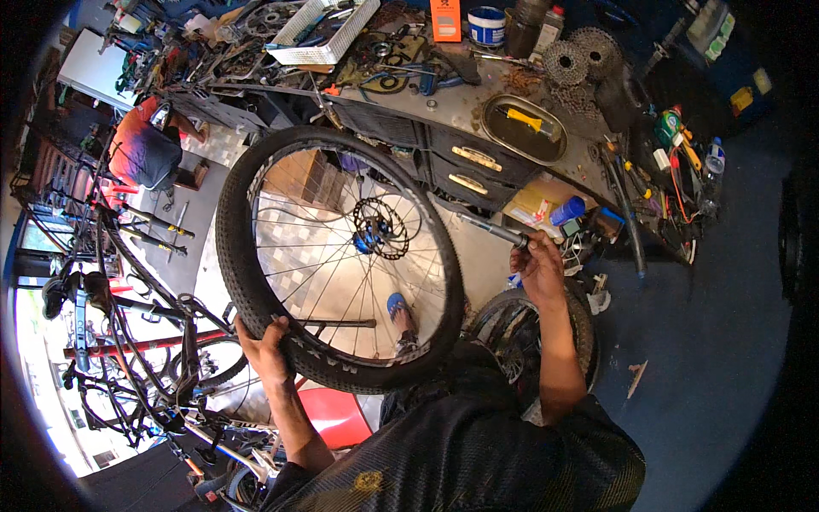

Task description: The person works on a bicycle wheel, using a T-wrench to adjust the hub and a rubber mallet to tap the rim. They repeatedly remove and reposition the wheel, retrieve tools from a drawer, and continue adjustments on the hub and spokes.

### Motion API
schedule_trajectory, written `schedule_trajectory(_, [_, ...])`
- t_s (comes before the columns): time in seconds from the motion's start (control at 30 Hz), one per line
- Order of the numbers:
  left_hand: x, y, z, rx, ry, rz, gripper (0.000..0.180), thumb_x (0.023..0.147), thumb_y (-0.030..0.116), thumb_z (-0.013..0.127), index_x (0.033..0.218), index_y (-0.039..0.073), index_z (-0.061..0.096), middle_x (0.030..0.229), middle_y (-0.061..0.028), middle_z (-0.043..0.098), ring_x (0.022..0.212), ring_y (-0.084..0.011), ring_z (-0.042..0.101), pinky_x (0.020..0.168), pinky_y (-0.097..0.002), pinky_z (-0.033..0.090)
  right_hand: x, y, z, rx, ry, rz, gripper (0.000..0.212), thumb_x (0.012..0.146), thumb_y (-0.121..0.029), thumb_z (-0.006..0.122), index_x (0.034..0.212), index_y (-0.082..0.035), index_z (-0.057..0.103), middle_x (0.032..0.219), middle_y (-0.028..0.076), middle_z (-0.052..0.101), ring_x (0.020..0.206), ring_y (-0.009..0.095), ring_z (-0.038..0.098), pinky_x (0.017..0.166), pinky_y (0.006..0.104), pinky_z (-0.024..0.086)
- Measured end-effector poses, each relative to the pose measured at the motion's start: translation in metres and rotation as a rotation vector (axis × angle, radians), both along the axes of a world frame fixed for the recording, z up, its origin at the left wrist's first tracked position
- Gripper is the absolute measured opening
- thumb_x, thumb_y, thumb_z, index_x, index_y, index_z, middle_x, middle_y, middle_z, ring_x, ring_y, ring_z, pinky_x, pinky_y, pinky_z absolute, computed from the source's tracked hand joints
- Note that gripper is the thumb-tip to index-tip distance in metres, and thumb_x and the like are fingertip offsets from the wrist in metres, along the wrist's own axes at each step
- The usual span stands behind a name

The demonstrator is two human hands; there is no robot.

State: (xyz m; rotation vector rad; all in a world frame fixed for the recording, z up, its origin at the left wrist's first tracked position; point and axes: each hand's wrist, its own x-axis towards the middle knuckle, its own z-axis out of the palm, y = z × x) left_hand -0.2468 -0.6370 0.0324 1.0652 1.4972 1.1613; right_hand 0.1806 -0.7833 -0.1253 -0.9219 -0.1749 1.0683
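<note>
A mountain bike wheel (235, 239) with a knobby black tyre is held up in front of me, tilted. My left hand (266, 352) grips the tyre at its lower left, the thumb over the sidewall. The hub is blue and carries a black disc rotor (381, 229). To the right of the wheel, my right hand (542, 271) is closed round the dark end of a slim silver-and-black rod-shaped tool (493, 228). The tool points up and left toward the tyre, apart from it. Its exact kind does not show.
A cluttered workbench (465, 102) runs across the back, with a white basket (328, 53), a metal tray (512, 147) and cassettes (567, 64). Bicycles (145, 341) crowd the left. Another person (145, 149) crouches at the far left. A second wheel (580, 328) stands below my right arm.
</note>
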Motion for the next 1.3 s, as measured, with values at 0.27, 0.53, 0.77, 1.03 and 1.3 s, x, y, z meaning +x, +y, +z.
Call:
schedule_trajectory(0.27, [-0.018, -0.008, -0.044, -0.091, -0.198, 0.095, 0.047, 0.079, 0.002, 0.069, 0.123, 0.001, 0.054, 0.094, -0.0096, 0.062, 0.073, -0.0218, 0.062, 0.064, -0.0342, 0.054, -0.011, -0.012, 0.003, -0.023, -0.056, -0.062, 0.013, 0.102, -0.018, 0.063, 0.111, -0.009, 0.060, 0.089, 0.013, 0.071, 0.073, 0.022, 0.067, 0.067, 0.0366, 0.056])
schedule_trajectory(0.53, [-0.061, -0.007, -0.082, -0.081, -0.298, 0.039, 0.054, 0.076, -0.001, 0.069, 0.127, 0.000, 0.050, 0.096, -0.0101, 0.061, 0.077, -0.0221, 0.062, 0.066, -0.0351, 0.055, -0.051, 0.058, -0.008, -0.106, -0.420, 0.163, 0.017, 0.100, -0.013, 0.067, 0.111, -0.003, 0.059, 0.088, 0.010, 0.069, 0.072, 0.016, 0.066, 0.063, 0.0323, 0.055])
schedule_trajectory(0.77, [-0.061, -0.007, -0.082, -0.089, -0.241, 0.103, 0.059, 0.076, -0.001, 0.071, 0.130, -0.001, 0.048, 0.094, -0.0077, 0.061, 0.077, -0.0197, 0.061, 0.070, -0.0329, 0.052, -0.052, 0.135, -0.030, -0.296, -0.935, 0.475, 0.022, 0.093, -0.012, 0.071, 0.107, 0.000, 0.059, 0.084, 0.010, 0.067, 0.068, 0.016, 0.063, 0.061, 0.0325, 0.050])
schedule_trajectory(1.03, [-0.063, 0.001, -0.076, -0.136, -0.202, 0.078, 0.059, 0.078, -0.001, 0.070, 0.133, 0.001, 0.048, 0.097, -0.0075, 0.062, 0.079, -0.0185, 0.060, 0.071, -0.0314, 0.051, -0.065, 0.193, -0.032, -0.225, -1.222, 0.664, 0.031, 0.087, -0.024, 0.074, 0.106, 0.000, 0.065, 0.083, 0.015, 0.071, 0.075, 0.026, 0.069, 0.071, 0.0405, 0.054])
schedule_trajectory(1.3, [-0.068, 0.004, -0.082, -0.160, -0.202, 0.087, 0.059, 0.078, -0.001, 0.069, 0.134, 0.002, 0.049, 0.098, -0.0075, 0.063, 0.079, -0.0181, 0.060, 0.071, -0.0309, 0.051, -0.067, 0.208, -0.024, -0.166, -1.234, 0.737, 0.032, 0.087, -0.022, 0.073, 0.107, 0.000, 0.065, 0.085, 0.016, 0.072, 0.079, 0.027, 0.070, 0.075, 0.0404, 0.055])
